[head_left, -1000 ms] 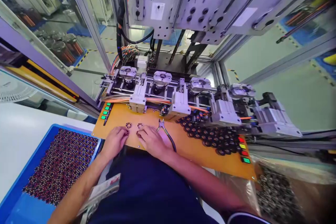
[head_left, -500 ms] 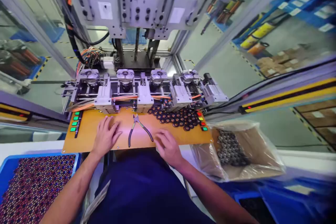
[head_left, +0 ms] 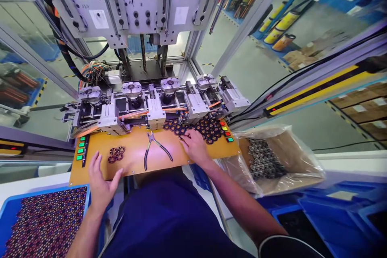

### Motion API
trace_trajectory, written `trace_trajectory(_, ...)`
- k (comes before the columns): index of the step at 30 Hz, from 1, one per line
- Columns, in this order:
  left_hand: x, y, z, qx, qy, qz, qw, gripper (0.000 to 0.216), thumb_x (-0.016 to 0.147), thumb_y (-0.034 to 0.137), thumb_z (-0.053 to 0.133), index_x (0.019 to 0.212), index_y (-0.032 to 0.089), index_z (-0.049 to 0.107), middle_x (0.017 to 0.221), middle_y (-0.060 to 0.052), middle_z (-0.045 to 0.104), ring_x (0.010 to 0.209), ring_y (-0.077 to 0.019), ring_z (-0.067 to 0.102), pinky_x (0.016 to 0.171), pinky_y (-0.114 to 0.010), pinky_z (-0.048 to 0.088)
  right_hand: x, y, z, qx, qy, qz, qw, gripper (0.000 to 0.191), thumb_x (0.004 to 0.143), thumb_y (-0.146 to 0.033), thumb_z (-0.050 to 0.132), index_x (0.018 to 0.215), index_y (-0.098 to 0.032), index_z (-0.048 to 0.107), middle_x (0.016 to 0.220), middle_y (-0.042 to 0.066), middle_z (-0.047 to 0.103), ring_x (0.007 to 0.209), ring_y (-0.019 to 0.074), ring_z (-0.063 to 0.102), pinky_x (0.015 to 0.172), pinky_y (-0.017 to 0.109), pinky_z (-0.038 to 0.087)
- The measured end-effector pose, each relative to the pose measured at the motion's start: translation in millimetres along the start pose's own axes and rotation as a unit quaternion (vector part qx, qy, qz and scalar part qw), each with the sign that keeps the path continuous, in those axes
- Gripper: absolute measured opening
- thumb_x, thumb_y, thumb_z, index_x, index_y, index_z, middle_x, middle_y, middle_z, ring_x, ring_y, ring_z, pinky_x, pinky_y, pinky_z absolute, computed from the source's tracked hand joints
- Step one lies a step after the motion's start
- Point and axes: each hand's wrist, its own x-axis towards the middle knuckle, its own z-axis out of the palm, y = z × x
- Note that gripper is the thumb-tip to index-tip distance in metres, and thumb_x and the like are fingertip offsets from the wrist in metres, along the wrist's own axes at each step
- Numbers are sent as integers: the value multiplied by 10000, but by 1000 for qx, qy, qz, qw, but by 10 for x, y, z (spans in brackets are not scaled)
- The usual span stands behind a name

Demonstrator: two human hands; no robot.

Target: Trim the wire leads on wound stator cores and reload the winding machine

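Rings (head_left: 116,154), small cluster, just ahead of left hand (head_left: 101,183): flat, fingers spread, empty. Right hand (head_left: 195,147) curled on ring pile (head_left: 208,127); grip cannot be told. Cutters (head_left: 154,149) between hands.

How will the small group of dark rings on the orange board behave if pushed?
The small group of rings lies loose and flat, so it would probably scatter rather than move as one. Each ring looks tiny beside the left hand, so likely light. Flat on the orange board, they should slide, not roll.
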Motion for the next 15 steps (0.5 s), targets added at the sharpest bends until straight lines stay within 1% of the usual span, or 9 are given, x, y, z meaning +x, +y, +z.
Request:
trace_trajectory(3, 85, 182, -184, -69, 39, -69, 994, 925, 739, 299, 795, 1504, 179, 290, 1415, -229, 477, 1296, -382, 498, 1004, -549, 484, 64, -114, -78, 35, 8, -26, 999, 110, 904, -186, 593, 844, -125, 663, 938, 80, 600, 915, 199, 569, 840, 392, 491)
trace_trajectory(5, 255, 348, -298, -131, 9, -105, 986, 798, 777, 308, 760, 1465, 199, 371, 1350, -184, 557, 1236, -339, 556, 1006, -519, 491, 111, -330, -197, 79, 15, -60, 995, 131, 899, -161, 580, 827, -133, 685, 945, 102, 588, 896, 204, 572, 812, 389, 504)
trace_trajectory(7, 454, 553, -397, -211, -90, -126, 965, 553, 850, 323, 682, 1366, 218, 512, 1250, -131, 648, 1150, -285, 621, 1020, -484, 489, 156, -659, -353, 138, 20, -103, 985, 116, 907, -175, 584, 888, -159, 697, 1028, 105, 575, 934, 202, 584, 818, 376, 523)
trace_trajectory(8, 542, 664, -437, -261, -149, -135, 944, 449, 874, 339, 650, 1301, 218, 580, 1215, -117, 675, 1104, -267, 649, 997, -456, 511, 174, -848, -433, 168, 23, -124, 978, 106, 911, -184, 589, 924, -176, 693, 1085, 102, 563, 977, 200, 588, 841, 371, 528)
trace_trajectory(10, 661, 881, -491, -390, -229, -157, 878, 408, 902, 372, 607, 1273, 203, 616, 1153, -112, 717, 1005, -244, 698, 908, -402, 566, 197, -1218, -573, 238, 33, -162, 957, 98, 906, -176, 608, 963, -210, 680, 1174, 90, 536, 1059, 201, 577, 886, 366, 525)
trace_trajectory(12, 689, 1050, -520, -490, -232, -175, 821, 409, 900, 396, 612, 1247, 183, 644, 1059, -110, 751, 908, -235, 728, 809, -361, 600, 208, -1516, -657, 329, 34, -183, 926, 161, 882, -123, 631, 986, -239, 669, 1225, 77, 512, 1074, 192, 571, 876, 346, 524)
trace_trajectory(13, 676, 1105, -533, -518, -217, -184, 807, 391, 900, 395, 616, 1222, 177, 662, 1021, -107, 760, 888, -232, 733, 790, -349, 602, 212, -1623, -674, 372, 28, -186, 909, 211, 868, -89, 636, 1000, -251, 666, 1239, 72, 501, 1056, 182, 575, 858, 332, 524)
trace_trajectory(14, 653, 1140, -549, -528, -198, -190, 804, 361, 900, 380, 623, 1193, 178, 681, 1002, -102, 764, 883, -226, 733, 791, -339, 600, 217, -1703, -677, 409, 16, -186, 893, 256, 856, -61, 639, 1016, -259, 665, 1250, 70, 492, 1034, 172, 580, 845, 323, 523)
trace_trajectory(15, 626, 1154, -568, -522, -176, -188, 813, 324, 898, 352, 635, 1168, 185, 696, 997, -93, 766, 891, -217, 729, 807, -327, 592, 224, -1757, -669, 437, -3, -183, 881, 283, 851, -50, 639, 1034, -264, 665, 1258, 70, 487, 1015, 165, 584, 843, 320, 521)
